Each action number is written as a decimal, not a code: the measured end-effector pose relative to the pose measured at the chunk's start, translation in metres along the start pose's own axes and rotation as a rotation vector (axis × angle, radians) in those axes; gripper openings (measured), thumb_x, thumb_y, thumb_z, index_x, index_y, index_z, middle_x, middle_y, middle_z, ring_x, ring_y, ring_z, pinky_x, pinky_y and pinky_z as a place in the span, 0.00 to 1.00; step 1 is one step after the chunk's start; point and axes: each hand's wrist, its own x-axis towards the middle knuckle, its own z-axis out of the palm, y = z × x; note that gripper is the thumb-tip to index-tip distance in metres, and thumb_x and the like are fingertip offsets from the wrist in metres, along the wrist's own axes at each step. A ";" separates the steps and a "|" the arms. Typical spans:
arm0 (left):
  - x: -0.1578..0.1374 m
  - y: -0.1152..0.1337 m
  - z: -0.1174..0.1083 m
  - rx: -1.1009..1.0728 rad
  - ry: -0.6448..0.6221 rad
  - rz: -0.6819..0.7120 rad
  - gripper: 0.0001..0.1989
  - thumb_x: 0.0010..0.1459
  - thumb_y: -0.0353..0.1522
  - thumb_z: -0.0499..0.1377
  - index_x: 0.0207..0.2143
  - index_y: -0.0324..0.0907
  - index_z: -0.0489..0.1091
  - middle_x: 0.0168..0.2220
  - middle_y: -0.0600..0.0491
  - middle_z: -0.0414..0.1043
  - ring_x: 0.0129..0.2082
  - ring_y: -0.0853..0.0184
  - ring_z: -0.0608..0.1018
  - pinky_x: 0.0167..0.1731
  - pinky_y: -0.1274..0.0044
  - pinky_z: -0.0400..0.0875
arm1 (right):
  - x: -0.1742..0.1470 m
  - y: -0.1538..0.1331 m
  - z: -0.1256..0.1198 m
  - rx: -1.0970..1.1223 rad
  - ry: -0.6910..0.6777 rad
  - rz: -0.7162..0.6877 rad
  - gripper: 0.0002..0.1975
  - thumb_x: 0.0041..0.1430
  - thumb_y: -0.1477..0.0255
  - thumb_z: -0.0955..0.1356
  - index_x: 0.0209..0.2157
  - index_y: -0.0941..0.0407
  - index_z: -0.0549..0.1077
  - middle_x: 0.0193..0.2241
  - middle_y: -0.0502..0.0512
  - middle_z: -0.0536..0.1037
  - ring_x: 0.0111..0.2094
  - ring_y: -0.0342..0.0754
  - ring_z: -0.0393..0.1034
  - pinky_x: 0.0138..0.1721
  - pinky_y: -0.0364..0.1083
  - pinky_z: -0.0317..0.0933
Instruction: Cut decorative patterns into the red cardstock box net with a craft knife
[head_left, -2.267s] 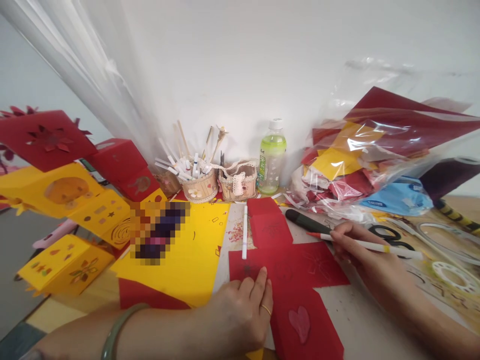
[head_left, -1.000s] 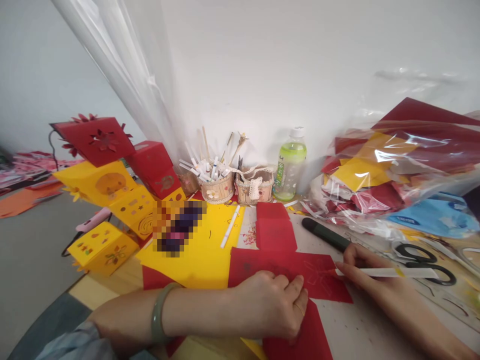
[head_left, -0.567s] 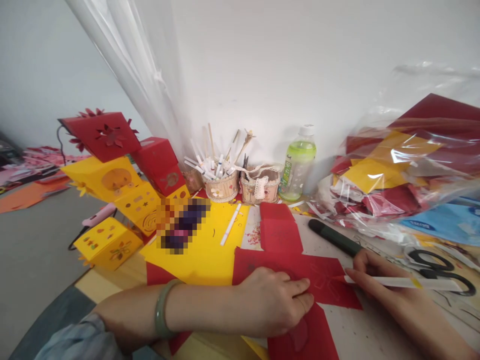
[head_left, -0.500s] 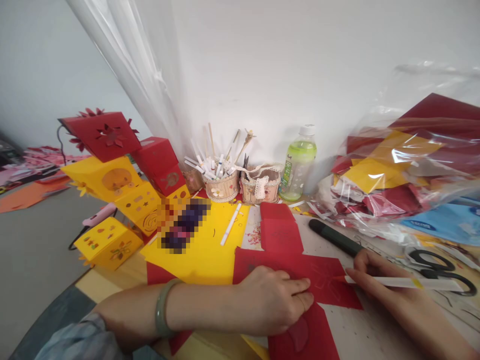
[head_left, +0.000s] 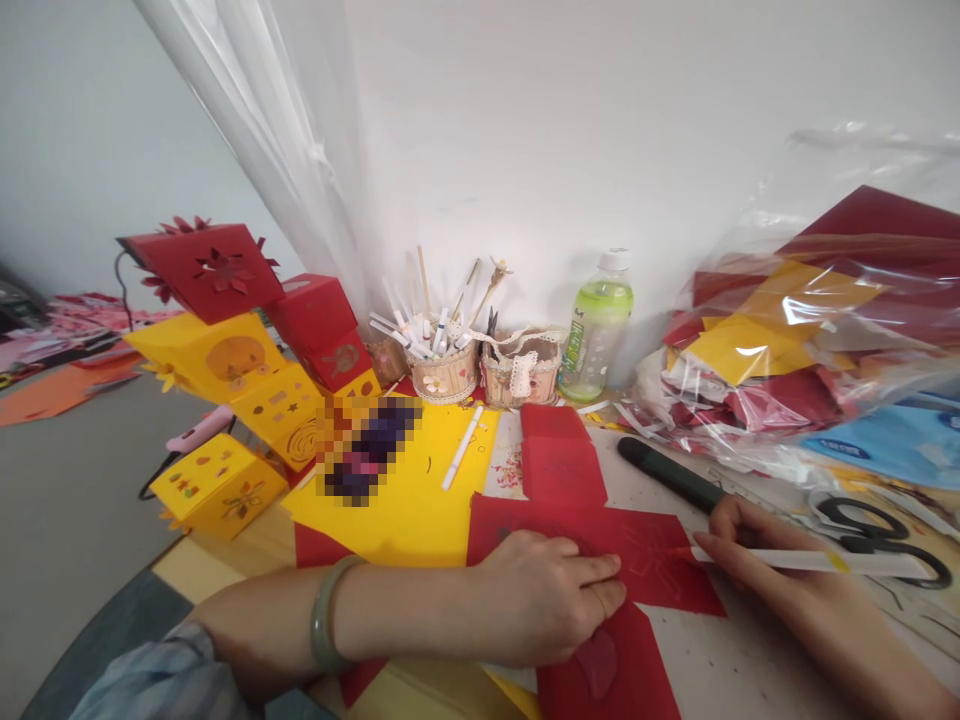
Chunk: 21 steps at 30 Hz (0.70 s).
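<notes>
My left hand (head_left: 551, 602) lies pressed on the middle of a red cross-shaped paper sheet (head_left: 562, 462), its visible fingers stretched out over it; a bangle is on the wrist. At the right, my right hand (head_left: 784, 580) pinches a white marker pen (head_left: 810, 562) with a yellow band. The pen's reddish tip rests at the sheet's right flap, on a faint outlined pattern of petal-like lines. A curved shape is drawn on the flap nearest me, below my left hand.
Scissors (head_left: 904, 530) and a dark green pen-like tool (head_left: 671, 475) lie beyond my right hand. A yellow sheet (head_left: 442, 535) bears a white marker (head_left: 463, 447). Behind stand pen pots (head_left: 444, 377) and a bottle (head_left: 596, 330). Paper boxes (head_left: 214, 485) stack left; a plastic scrap bag (head_left: 780, 350) sits right.
My right hand and the marker pen have shifted very slightly along the right flap, with the pen's tip still at the drawn lines. My left hand stays in place on the red sheet.
</notes>
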 end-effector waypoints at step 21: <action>-0.005 -0.001 0.009 -0.003 0.095 0.041 0.16 0.58 0.26 0.50 0.48 0.36 0.67 0.51 0.49 0.69 0.38 0.65 0.76 0.34 0.74 0.72 | 0.000 -0.002 0.001 0.113 0.099 -0.155 0.13 0.53 0.65 0.63 0.19 0.53 0.58 0.18 0.47 0.63 0.22 0.44 0.57 0.24 0.43 0.53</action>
